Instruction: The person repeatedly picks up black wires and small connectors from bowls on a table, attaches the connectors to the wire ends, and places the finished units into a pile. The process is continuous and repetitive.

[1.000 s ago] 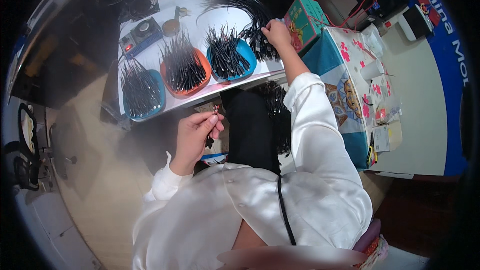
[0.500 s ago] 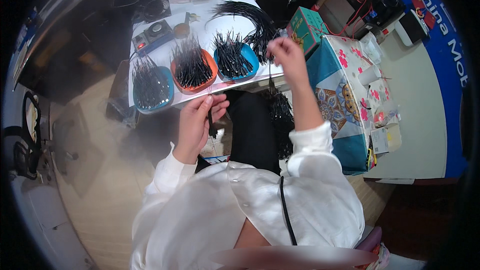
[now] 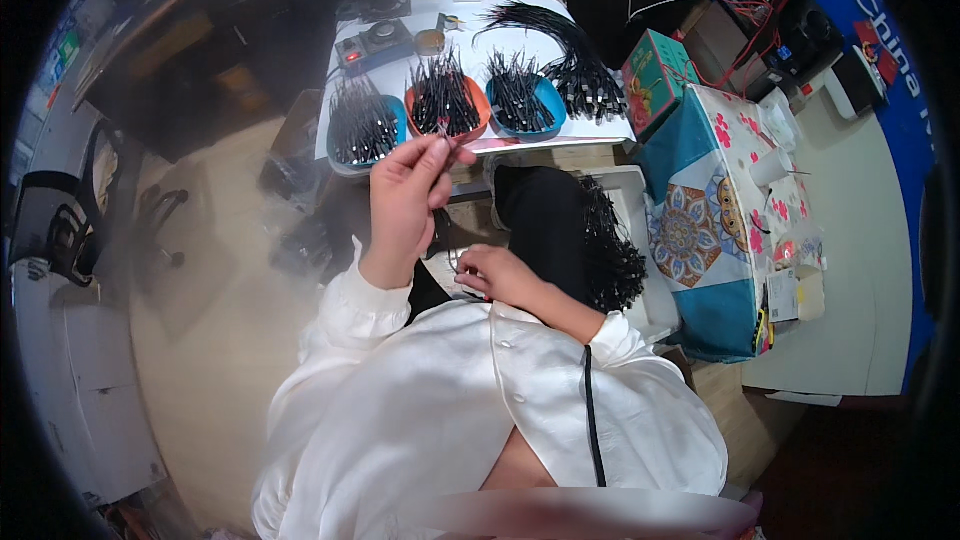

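Raised just in front of the table edge, my left hand (image 3: 408,195) has thumb and forefinger pinched on a thin black cable, whose fine wire ends show above the fingertips. My right hand (image 3: 503,276) is low over my lap, fingers curled together; what they hold, if anything, is too small to make out. Beyond the left hand, an orange bowl (image 3: 478,130) holds short black cables standing upright. Blue bowls flank it, the left one (image 3: 398,120) and the right one (image 3: 552,105), each filled with similar cables.
A bundle of long black cables (image 3: 590,80) lies on the white table at the right. More black cables (image 3: 612,260) hang beside my leg over a white bin (image 3: 660,305). A grey device with a knob (image 3: 375,45) and a green box (image 3: 657,80) stand behind.
My right hand has come down from beside the long cable bundle to my lap. My left hand has risen toward the table edge. The view has shifted, moving the table rightward in the picture.
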Demonstrator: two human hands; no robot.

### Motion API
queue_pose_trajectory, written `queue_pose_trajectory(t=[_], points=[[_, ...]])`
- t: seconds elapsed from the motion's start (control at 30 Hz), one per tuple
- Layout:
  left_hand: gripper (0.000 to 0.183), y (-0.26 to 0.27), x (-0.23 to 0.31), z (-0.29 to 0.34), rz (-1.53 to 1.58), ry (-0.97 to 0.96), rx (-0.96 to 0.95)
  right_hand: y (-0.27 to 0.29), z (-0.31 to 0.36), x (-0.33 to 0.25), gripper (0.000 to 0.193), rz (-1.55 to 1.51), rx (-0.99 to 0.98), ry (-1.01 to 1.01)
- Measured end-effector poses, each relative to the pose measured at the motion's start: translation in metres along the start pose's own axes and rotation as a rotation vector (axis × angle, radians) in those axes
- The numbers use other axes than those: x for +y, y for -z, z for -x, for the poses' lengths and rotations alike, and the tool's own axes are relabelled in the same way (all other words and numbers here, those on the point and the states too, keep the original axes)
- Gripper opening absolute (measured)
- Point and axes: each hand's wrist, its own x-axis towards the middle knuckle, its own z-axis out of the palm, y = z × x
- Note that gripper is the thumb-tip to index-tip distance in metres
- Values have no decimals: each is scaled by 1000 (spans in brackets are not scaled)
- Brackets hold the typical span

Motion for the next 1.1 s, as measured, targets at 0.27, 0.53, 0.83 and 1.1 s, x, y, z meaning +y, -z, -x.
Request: queue_pose_trajectory(t=[0.27, 0.53, 0.83, 1.1], points=[[18, 4, -10, 40, -96, 30, 9, 98, -32, -28, 20, -888, 380, -75], [19, 0, -12, 39, -163, 98, -71, 102, -33, -50, 12, -747, 482, -15], [16, -7, -16, 41, -287, 41, -91, 100, -27, -48, 13, -737, 388, -74], [19, -9, -22, 43, -380, -93, -71, 101, -22, -55, 14, -677, 463, -114]])
